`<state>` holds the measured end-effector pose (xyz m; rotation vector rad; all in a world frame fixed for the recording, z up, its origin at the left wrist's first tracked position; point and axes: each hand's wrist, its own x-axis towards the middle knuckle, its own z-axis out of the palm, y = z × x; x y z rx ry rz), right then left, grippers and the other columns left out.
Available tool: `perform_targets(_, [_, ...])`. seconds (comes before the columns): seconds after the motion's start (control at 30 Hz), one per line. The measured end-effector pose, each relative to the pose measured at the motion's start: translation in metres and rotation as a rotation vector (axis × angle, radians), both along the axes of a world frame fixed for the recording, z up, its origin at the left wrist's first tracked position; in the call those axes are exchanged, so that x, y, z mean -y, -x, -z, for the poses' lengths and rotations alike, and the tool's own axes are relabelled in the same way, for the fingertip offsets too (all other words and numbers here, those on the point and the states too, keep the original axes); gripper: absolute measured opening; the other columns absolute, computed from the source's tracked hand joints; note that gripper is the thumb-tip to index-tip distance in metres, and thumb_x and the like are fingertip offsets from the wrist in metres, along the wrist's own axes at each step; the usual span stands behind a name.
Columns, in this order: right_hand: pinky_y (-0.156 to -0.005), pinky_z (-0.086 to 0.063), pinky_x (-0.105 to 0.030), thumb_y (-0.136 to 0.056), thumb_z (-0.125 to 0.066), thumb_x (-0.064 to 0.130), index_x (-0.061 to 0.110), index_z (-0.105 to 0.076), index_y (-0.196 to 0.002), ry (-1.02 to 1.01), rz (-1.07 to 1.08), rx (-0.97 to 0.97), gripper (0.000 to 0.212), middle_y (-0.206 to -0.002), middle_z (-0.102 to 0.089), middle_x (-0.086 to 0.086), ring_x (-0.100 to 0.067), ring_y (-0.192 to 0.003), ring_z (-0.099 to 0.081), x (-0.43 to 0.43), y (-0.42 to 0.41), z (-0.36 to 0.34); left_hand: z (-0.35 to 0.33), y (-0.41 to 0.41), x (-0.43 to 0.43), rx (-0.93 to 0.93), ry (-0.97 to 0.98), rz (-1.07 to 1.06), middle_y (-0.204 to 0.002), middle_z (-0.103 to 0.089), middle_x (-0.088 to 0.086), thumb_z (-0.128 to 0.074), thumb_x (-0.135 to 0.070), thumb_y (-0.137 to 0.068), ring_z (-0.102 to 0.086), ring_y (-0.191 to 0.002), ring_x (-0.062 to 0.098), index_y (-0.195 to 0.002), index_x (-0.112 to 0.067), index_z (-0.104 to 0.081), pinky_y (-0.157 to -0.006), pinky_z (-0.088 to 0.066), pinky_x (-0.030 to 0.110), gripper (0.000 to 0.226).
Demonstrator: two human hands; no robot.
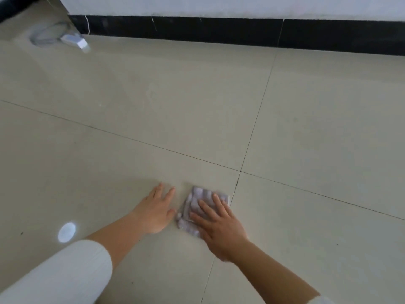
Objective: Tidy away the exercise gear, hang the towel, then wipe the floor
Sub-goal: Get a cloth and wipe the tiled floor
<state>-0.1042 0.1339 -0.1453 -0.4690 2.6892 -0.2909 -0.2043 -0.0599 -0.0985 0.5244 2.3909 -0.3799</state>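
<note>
Cloth (195,200) lies on the floor (153,106) under the right hand (219,227), fingers spread flat; left hand (156,212) rests flat just beside.

No readable text, label, brand, number or sign. Cloth (193,200) under right hand (219,229): faint stripes only, no lettering legible. White object (74,40) far ahead of left hand (155,210): too blurred to read any marking.
</note>
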Motion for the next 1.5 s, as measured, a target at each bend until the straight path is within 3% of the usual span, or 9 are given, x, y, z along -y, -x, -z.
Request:
perform_targets(0.23, [-0.110, -0.020, -0.040, -0.100, -0.004, 0.048, 0.028, -0.032, -0.147, -0.105, 0.209, -0.141, 0.058, -0.153, -0.032, -0.009, -0.035, -0.137, -0.037, -0.073, 0.040, 0.009, -0.014, 0.024, 0.058, 0.027, -0.021, -0.042, -0.157, 0.010, 0.019, -0.025, -0.043, -0.100, 0.001, -0.146, 0.028, -0.151, -0.019, 0.009, -0.119, -0.010, 0.036, 0.066])
perform_targets(0.33, [-0.119, -0.001, -0.038, -0.099, -0.001, 0.048, 0.034, 0.003, -0.151, -0.132, 0.576, -0.091, 0.054, -0.160, 0.009, 0.000, -0.028, -0.148, 0.005, -0.077, 0.064, 0.003, -0.006, 0.021, 0.093, -0.004, 0.006, -0.057, -0.157, 0.010, 0.020, -0.026, -0.051, -0.097, 0.002, -0.146, 0.030, -0.151, -0.018, 0.009, -0.119, -0.010, 0.038, 0.072])
perform_targets(0.43, [-0.119, 0.003, -0.044, -0.100, -0.009, 0.046, 0.034, 0.008, -0.151, -0.111, 0.782, 0.051, 0.055, -0.160, 0.015, 0.001, -0.033, -0.145, 0.016, -0.055, 0.090, -0.006, 0.004, 0.024, 0.110, -0.025, 0.009, -0.060, -0.156, 0.015, 0.021, -0.014, -0.072, -0.083, 0.008, -0.146, 0.031, -0.149, -0.018, 0.014, -0.119, -0.006, 0.039, 0.090])
perform_targets(0.73, [-0.116, 0.008, -0.057, -0.078, 0.030, 0.058, 0.035, 0.011, -0.150, -0.200, 0.271, 0.045, 0.077, -0.157, 0.020, -0.003, -0.041, -0.140, 0.024, 0.047, 0.107, 0.005, 0.021, 0.082, 0.125, -0.065, -0.211, 0.024, -0.157, 0.020, 0.007, 0.014, -0.087, -0.050, 0.013, -0.146, 0.025, -0.148, -0.030, 0.014, -0.118, -0.001, 0.037, 0.113])
perform_targets(0.87, [-0.117, -0.003, -0.045, -0.094, 0.005, 0.058, 0.043, -0.019, -0.147, -0.205, 0.105, -0.038, 0.060, -0.157, -0.013, 0.004, -0.038, -0.143, -0.004, 0.052, 0.097, -0.012, 0.023, 0.105, 0.126, -0.083, -0.240, 0.057, -0.156, 0.021, 0.010, 0.010, -0.075, -0.059, 0.014, -0.145, 0.027, -0.149, -0.028, 0.013, -0.118, -0.001, 0.038, 0.102])
perform_targets(0.97, [-0.118, -0.011, -0.034, -0.098, -0.004, 0.058, 0.037, -0.023, -0.149, -0.281, 0.213, 0.041, 0.058, -0.154, -0.028, 0.002, -0.027, -0.141, -0.021, 0.034, 0.099, -0.018, 0.024, 0.121, 0.129, -0.112, -0.274, 0.032, -0.156, 0.022, 0.012, -0.010, -0.071, -0.084, 0.015, -0.145, 0.027, -0.149, -0.024, 0.014, -0.118, 0.000, 0.037, 0.084])
perform_targets(1.1, [-0.119, 0.002, -0.038, -0.070, 0.034, 0.068, 0.028, 0.023, -0.148, -0.333, 0.558, 0.107, 0.088, -0.156, 0.027, -0.003, -0.026, -0.144, 0.021, -0.004, 0.107, -0.013, 0.030, 0.146, 0.137, -0.147, -0.313, 0.018, -0.155, 0.023, 0.015, -0.007, -0.073, -0.081, 0.016, -0.145, 0.027, -0.149, -0.021, 0.015, -0.117, 0.001, 0.036, 0.088])
perform_targets(1.3, [-0.119, -0.002, -0.048, -0.097, -0.016, 0.054, 0.035, 0.008, -0.151, -0.211, 1.012, 0.257, 0.062, -0.160, 0.014, -0.004, -0.037, -0.145, 0.010, -0.011, 0.192, -0.018, 0.037, 0.214, 0.154, -0.199, -0.363, -0.063, -0.156, 0.019, 0.015, -0.029, -0.063, -0.091, 0.014, -0.145, 0.026, -0.150, -0.022, 0.012, -0.117, -0.001, 0.037, 0.083])
perform_targets(1.5, [-0.116, 0.011, -0.049, -0.101, -0.012, 0.047, 0.042, 0.015, -0.148, -0.127, 0.736, 0.096, 0.055, -0.157, 0.024, -0.002, -0.040, -0.140, 0.026, 0.091, 0.261, -0.007, 0.063, 0.263, 0.142, -0.327, -0.483, -0.145, -0.159, 0.008, 0.000, -0.020, -0.052, -0.096, 0.007, -0.147, 0.019, -0.151, -0.017, 0.001, -0.118, -0.003, 0.040, 0.069])
